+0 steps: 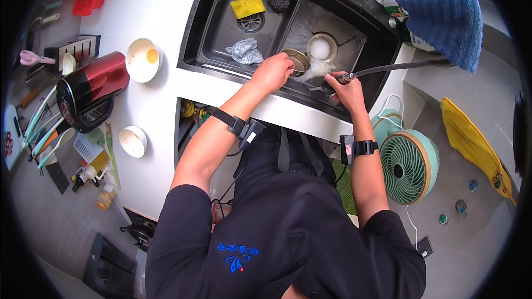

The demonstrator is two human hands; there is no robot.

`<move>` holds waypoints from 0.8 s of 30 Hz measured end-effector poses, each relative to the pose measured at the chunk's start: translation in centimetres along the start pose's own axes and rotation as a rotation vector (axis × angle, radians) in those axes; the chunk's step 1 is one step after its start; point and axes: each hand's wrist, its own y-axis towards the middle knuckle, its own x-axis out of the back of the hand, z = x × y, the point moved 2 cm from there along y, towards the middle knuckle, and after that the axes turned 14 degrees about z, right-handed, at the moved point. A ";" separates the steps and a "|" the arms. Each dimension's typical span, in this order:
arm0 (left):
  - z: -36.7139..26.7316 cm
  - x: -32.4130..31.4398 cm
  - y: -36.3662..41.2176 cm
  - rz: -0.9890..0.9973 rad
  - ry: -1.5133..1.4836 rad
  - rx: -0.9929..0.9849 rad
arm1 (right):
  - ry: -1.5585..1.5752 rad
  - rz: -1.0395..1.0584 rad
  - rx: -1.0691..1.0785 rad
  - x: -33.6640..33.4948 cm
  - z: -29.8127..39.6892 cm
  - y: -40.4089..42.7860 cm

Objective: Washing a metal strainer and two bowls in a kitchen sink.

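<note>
Over the right basin of a black double sink, my left hand grips the rim of a round metal strainer basket. My right hand is closed around a dark pull-out spray head on a flexible hose; water comes from its end. White foam lies on the basin floor between the hands, and more fills the drain opening. In the left basin are a yellow sponge, a steel scouring pad and a crumpled piece of clear plastic.
Left on the white counter stand two white bowls with food residue and a red electric kettle. A blue towel hangs at the upper right. Below it are a green fan and a yellow cloth.
</note>
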 end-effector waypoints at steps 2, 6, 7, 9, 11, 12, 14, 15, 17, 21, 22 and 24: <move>0.5 -0.5 0.2 0.007 0.019 0.007 | 0.042 0.046 0.049 -0.5 1.2 -0.4; 0.1 -1.0 1.2 0.017 0.042 0.003 | 0.167 0.084 0.202 -0.2 2.6 -0.7; 0.1 -1.2 1.6 0.041 0.072 0.027 | 0.189 0.085 0.268 0.0 3.0 -0.8; -0.2 -1.4 2.4 0.066 0.103 0.052 | 0.182 0.074 0.308 0.8 4.0 -1.0; -0.8 -1.9 3.4 0.078 0.099 0.027 | 0.212 0.056 0.354 1.5 4.9 -1.1; -1.2 -2.1 4.0 0.111 0.109 0.031 | 0.204 0.035 0.357 1.8 5.3 -1.3; -2.2 -2.4 5.1 0.111 0.103 0.011 | 0.112 -0.015 0.327 2.5 5.2 -1.0; -2.5 -2.7 5.6 0.108 0.096 -0.004 | 0.019 -0.061 0.298 2.9 5.0 -1.0; -3.1 -3.2 6.3 0.110 0.085 -0.021 | -0.055 -0.113 0.249 4.0 4.0 -1.0; -3.1 -4.1 6.5 0.172 0.132 0.011 | -0.224 -0.202 0.070 6.6 1.8 -1.4; -2.9 -4.2 6.4 0.178 0.124 0.018 | -0.249 -0.199 0.005 6.9 1.2 -1.5; -2.6 -4.4 5.9 0.181 0.122 0.017 | -0.259 -0.183 -0.091 6.8 0.0 -1.7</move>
